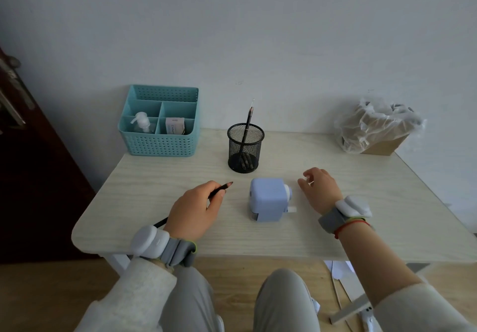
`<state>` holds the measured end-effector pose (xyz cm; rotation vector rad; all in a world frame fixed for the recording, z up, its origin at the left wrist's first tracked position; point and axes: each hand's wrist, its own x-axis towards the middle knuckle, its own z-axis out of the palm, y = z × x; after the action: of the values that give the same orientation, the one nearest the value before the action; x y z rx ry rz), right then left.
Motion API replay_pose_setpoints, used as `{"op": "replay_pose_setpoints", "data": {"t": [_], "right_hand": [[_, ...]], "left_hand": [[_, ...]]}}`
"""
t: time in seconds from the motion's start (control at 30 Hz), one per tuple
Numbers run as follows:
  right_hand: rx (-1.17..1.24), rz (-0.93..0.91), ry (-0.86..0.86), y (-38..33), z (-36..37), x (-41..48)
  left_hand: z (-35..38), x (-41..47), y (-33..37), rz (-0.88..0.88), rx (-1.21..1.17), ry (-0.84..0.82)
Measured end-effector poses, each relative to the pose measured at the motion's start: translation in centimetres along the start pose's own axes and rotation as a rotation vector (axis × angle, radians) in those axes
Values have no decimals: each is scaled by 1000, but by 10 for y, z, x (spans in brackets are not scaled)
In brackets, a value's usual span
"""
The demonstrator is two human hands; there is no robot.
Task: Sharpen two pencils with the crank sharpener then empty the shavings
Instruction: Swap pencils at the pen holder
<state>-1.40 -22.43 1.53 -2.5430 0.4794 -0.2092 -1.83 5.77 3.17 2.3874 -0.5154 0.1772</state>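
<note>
A pale blue crank sharpener (268,198) stands on the light wooden table (387,202), its white crank on the right side. My left hand (195,209) is left of it, holding a dark pencil (221,188) whose tip points up and right toward the sharpener. To the right of the sharpener, near the crank, my right hand (320,189) hovers with fingers apart and nothing in it. Behind the sharpener, a black mesh pencil cup (245,148) holds one more dark pencil (248,122) standing upright.
A teal divided basket (160,138) with a pump bottle and a small box sits at the back left. A cardboard box lined with a clear plastic bag (376,127) sits at the back right. A dark door is at the left; my knees are under the table's front edge.
</note>
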Motion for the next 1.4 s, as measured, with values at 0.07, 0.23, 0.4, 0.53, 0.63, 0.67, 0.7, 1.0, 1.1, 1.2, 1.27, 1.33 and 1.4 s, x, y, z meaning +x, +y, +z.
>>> {"op": "replay_pose_setpoints", "data": {"t": [0.07,0.23,0.4,0.53,0.63,0.67,0.7,1.0,1.1,1.2,1.27,1.33,1.4], "right_hand": [[-40,-16,-22,0,0,0],[91,-172,115,-15,-18,-7],[576,-412,151,-65,-40,-35],[778,-481,-79,-87,-33,-52],[807,-463,-147,-90,-24,-57],[817,-451,-156,-90,-23,-58],[822,-440,-164,-90,-21,-59],[837,-403,-150,-91,-20,-62],[858,-376,-191,-91,-16,-63],[868,-366,-231,-91,-12,-65],[872,-364,-232,-91,-10,-65],[862,-373,-215,-91,-9,-65],[848,-381,-197,-90,-7,-65]], "left_hand": [[1,0,1,6,-20,-7],[-1,0,6,10,-65,-19],[-3,1,18,42,-110,6],[-3,2,30,74,-153,5],[-3,0,34,96,-164,4],[-3,0,34,101,-166,7],[-3,0,34,107,-168,10],[-2,-2,31,113,-162,18],[-1,-2,33,118,-151,10],[-1,-3,35,121,-155,2],[0,-3,36,121,-163,-5],[0,-3,37,122,-158,-8],[1,-3,37,124,-156,-9]]}}
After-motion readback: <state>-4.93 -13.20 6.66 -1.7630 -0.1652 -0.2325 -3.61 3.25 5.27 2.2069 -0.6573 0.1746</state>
